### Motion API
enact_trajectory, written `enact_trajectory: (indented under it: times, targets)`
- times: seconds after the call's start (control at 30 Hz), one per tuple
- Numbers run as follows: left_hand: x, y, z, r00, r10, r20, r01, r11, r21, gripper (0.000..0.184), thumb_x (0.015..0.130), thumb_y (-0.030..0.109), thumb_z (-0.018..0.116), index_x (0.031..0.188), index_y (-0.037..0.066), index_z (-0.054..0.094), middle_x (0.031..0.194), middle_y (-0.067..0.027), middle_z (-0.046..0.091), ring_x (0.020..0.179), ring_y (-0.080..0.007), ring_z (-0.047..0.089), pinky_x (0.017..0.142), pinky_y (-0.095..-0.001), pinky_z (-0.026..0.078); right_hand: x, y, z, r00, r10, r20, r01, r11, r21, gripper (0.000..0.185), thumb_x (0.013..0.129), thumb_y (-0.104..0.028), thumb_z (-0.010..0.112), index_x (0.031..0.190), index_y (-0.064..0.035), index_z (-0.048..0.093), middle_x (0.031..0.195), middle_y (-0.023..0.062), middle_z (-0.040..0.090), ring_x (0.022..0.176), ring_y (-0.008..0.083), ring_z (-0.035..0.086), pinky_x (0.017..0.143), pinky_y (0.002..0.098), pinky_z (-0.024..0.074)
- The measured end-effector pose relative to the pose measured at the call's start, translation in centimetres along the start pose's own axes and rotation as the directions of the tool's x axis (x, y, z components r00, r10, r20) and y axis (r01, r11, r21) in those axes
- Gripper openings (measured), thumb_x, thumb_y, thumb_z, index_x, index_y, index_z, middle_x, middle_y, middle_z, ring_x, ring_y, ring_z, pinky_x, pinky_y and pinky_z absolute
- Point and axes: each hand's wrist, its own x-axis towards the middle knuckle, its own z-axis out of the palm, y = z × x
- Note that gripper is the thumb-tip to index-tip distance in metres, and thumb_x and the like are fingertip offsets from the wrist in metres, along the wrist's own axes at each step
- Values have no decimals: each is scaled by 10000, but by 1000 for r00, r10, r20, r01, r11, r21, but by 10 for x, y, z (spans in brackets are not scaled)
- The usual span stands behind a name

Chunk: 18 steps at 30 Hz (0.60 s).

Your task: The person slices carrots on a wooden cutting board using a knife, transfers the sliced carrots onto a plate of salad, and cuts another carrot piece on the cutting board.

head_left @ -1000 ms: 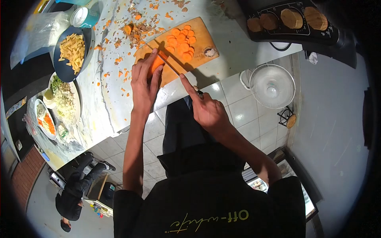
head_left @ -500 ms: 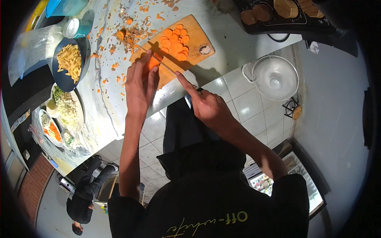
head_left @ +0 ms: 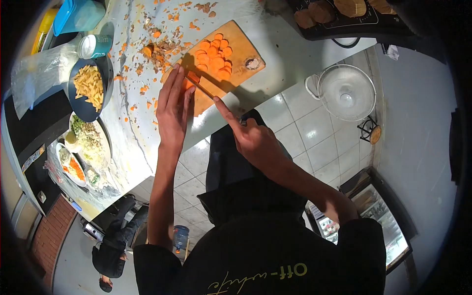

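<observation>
My left hand grips a carrot near the lower left edge of the wooden cutting board. In my right hand is a knife, its handle mostly hidden by the fist and the index finger stretched along the blade. The blade lies at the carrot, close beside my left fingers; how deep it has cut I cannot tell. Round carrot slices lie in a loose cluster farther up the board.
Peelings litter the counter left of the board. Farther left are a dark plate of cut fries-like sticks, a platter of shredded vegetables and a teal-and-white tub. A wire strainer appears at right. Another person is at lower left.
The knife has moved down and left against the carrot, and less of its blade shows. My right hand shifted slightly with it. The view has moved a little.
</observation>
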Motion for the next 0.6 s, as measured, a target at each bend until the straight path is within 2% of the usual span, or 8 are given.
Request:
enact_trajectory:
  times: [0.1,0.17,0.2,0.3,0.37,0.4,0.47,0.6]
  targets:
    - [0,0,0,999,45,-5,-45,998,42,503,978,103,710,1467,92,595,1522,-129,565,1158,-302,680,988,-390,585,-2,-6,7,997,74,16,-74,997,14,819,883,39,609,1631,-218,396,600,91,440,446,229,489,499,393,540]
    - [1,6,-3,997,-48,57,45,997,65,531,974,61,706,1486,131,582,1535,-109,558,1346,-279,602,1004,-396,598,-2,-8,8,996,92,3,-92,996,-16,824,880,40,610,1631,-226,399,590,87,428,441,221,474,499,383,536]
    - [2,6,-3,997,-49,60,45,997,64,531,974,61,706,1486,131,582,1535,-109,558,1346,-279,602,1004,-396,598,-2,-8,8,995,95,5,-95,995,-16,824,880,40,610,1631,-226,399,590,87,428,441,221,474,499,383,536]
    - [4,6,-4,998,-32,59,28,997,74,538,973,68,710,1491,130,577,1537,-101,558,1316,-269,624,1017,-396,589,0,-3,6,995,96,26,-96,995,10,812,884,43,602,1629,-210,398,577,90,434,454,231,496,515,384,546]
    - [5,7,-4,993,-78,88,74,996,49,538,971,71,714,1489,125,579,1532,-105,562,1278,-266,647,1033,-392,575,4,0,-1,995,83,52,-90,983,158,790,899,44,588,1626,-195,395,559,98,449,470,245,518,538,405,558]
    - [4,7,-4,993,-78,93,74,996,46,538,971,71,714,1489,125,579,1532,-105,562,1278,-266,647,1033,-392,575,6,1,-5,995,88,53,-95,983,156,790,899,44,588,1626,-195,395,559,98,449,470,245,518,538,405,558]
    - [4,5,-2,999,-10,47,7,998,68,509,976,89,709,1473,112,599,1506,-107,589,1123,-284,685,976,-375,574,9,4,-10,982,97,162,-124,979,165,763,921,42,568,1624,-193,390,553,118,473,502,271,567,567,439,565]
    - [6,3,-1,999,4,44,-7,998,58,498,983,87,700,1470,111,601,1494,-112,599,1111,-289,686,977,-377,574,11,12,-9,996,33,78,-46,985,168,778,908,30,565,1634,-173,369,541,109,458,436,262,547,484,405,538]
